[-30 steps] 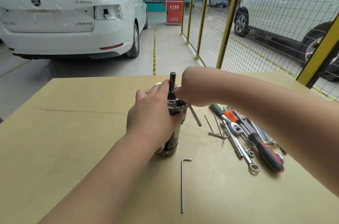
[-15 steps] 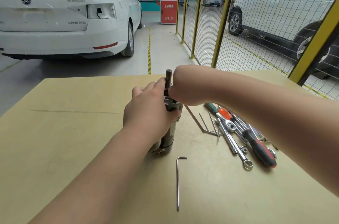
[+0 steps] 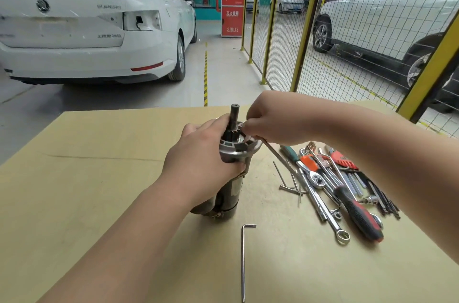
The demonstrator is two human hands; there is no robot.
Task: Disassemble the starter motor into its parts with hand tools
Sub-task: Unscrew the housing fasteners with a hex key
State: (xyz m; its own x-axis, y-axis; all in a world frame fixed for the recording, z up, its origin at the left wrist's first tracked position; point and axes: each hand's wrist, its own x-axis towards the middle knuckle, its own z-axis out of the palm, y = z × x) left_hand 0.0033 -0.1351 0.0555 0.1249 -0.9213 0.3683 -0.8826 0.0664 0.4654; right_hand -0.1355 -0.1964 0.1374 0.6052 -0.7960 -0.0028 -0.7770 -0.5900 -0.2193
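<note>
Nearest me on the bench (image 3: pixel 99 191), a long L-shaped hex key (image 3: pixel 243 263) lies loose, just in front of the work. Beyond it the starter motor (image 3: pixel 229 194) stands upright on its dark end near the middle of the bench. My left hand (image 3: pixel 206 161) wraps its upper body just below the silver end housing (image 3: pixel 236 151), fingers curled round it. I judge it heavy for its size, rigid steel and cast metal, top-heavy standing this way, and likely greasy on the smooth black can. The hold belongs where it is, high on the body under the flange, which gives the fingers a ledge. To the right a heap of tools lies near the motor but not touching it: a red-and-black-handled screwdriver (image 3: pixel 357 213), a combination wrench (image 3: pixel 330 218), a ratchet (image 3: pixel 316 179) and a red-holdered hex key set (image 3: pixel 344 161). That side is crowded, so a swing of the tool could rake into them. The left half of the bench gives open room for laying parts down. My right hand (image 3: pixel 269 121) sits at the housing's top face beside the pinion shaft (image 3: pixel 234 114), fingers pinched on a thin steel tool (image 3: pixel 275 153) that slants down to the right. What its tip engages I cannot tell. The far bench edge runs just behind the hands; anything round set there could roll off to the floor. Farther off stand a white car (image 3: pixel 87 29) and a yellow mesh fence (image 3: pixel 308 29).
</note>
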